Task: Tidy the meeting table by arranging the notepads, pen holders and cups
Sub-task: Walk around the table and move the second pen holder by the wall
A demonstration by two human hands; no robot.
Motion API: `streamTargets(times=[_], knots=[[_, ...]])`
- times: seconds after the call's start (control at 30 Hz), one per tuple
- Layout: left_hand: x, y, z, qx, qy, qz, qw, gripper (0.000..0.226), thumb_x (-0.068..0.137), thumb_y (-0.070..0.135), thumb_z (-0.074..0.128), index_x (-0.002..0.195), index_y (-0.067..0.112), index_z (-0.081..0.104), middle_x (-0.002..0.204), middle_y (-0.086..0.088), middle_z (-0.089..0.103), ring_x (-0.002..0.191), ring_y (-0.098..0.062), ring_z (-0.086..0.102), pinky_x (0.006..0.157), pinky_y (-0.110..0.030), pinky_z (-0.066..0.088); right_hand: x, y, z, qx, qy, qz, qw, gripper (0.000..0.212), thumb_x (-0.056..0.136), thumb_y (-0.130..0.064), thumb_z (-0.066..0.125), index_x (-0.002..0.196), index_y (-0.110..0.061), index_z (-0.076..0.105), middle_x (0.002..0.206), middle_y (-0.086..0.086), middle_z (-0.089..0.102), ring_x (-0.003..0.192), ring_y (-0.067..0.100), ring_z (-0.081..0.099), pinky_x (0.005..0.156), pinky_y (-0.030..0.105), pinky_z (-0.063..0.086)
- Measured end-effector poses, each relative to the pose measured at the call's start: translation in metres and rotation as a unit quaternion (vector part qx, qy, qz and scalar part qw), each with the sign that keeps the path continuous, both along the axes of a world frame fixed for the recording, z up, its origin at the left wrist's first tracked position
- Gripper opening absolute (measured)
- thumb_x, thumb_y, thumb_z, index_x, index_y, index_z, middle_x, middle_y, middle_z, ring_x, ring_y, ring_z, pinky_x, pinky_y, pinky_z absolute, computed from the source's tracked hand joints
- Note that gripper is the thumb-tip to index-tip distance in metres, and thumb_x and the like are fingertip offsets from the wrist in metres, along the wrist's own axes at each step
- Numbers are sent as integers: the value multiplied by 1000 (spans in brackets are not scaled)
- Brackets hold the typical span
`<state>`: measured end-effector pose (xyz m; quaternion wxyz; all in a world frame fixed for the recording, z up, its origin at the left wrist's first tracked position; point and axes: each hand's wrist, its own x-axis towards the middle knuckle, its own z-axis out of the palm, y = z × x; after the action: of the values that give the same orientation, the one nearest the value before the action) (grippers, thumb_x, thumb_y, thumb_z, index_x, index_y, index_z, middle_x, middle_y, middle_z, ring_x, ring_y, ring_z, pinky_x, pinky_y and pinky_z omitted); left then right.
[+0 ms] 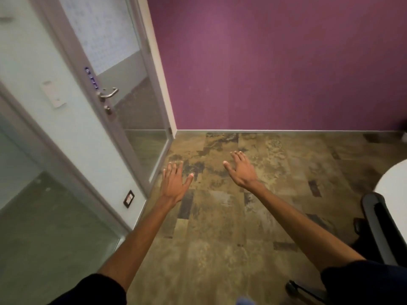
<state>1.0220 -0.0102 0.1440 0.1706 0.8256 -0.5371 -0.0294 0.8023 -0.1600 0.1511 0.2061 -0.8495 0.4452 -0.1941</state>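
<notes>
Right now both my arms reach out in front of me over the floor (pixel 220 227), and neither hand carries anything. My left hand (pixel 174 181) is spread flat, palm down, fingers close together and thumb out to the side. My right hand (pixel 241 170) is the same: wide, relaxed, empty, well apart from the left. Below them is only patterned brown flooring.

Ahead is a purple wall (pixel 275 62); to my left stands a glass door (pixel 123 91) with a metal handle (pixel 108 93), shut as far as I can judge. None of that belongs to the job.

What I am meant to tidy is barely in view. At the far right edge a pale curved surface shows, which I take to be the rim of the table (pixel 394 181), with a dark chair (pixel 378 223) pushed up just beside it. I cannot see any notepads, pen holders or cups; if they are on that table, they lie outside what I am looking at.

So I judge the tidying itself has not started, or I am between steps and facing away from the work. The next move calls for turning my head and body to the right until the tabletop comes into view, then stepping past the chair without knocking it, and only then choosing what to pick up first.
</notes>
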Motion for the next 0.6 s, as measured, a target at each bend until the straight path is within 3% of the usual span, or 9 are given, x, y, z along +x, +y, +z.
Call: streamTargets(times=[0.23,0.37,0.6], knots=[[-2,-143,-16,32,14,-80,996,75,97,62,28,155,15,17,161,-15,16,151,-25,4,122,-47,4,-8,-106,-23,11,7,-84,996,68,96,-58,34,147,-14,34,156,6,31,146,21,22,115,42,27],[-10,-238,-28,36,51,-112,992,74,97,61,29,154,13,23,163,-13,6,151,-24,-2,121,-54,8,-23,-185,-36,27,9,-135,990,69,96,-59,35,148,-14,33,156,5,30,146,21,22,114,45,29],[-27,-406,-24,43,50,-171,983,79,97,62,25,156,13,9,164,-10,1,151,-22,-3,121,-54,6,-57,-316,-34,46,18,-206,977,74,96,-60,33,153,-16,19,160,5,20,147,22,18,114,49,25]])
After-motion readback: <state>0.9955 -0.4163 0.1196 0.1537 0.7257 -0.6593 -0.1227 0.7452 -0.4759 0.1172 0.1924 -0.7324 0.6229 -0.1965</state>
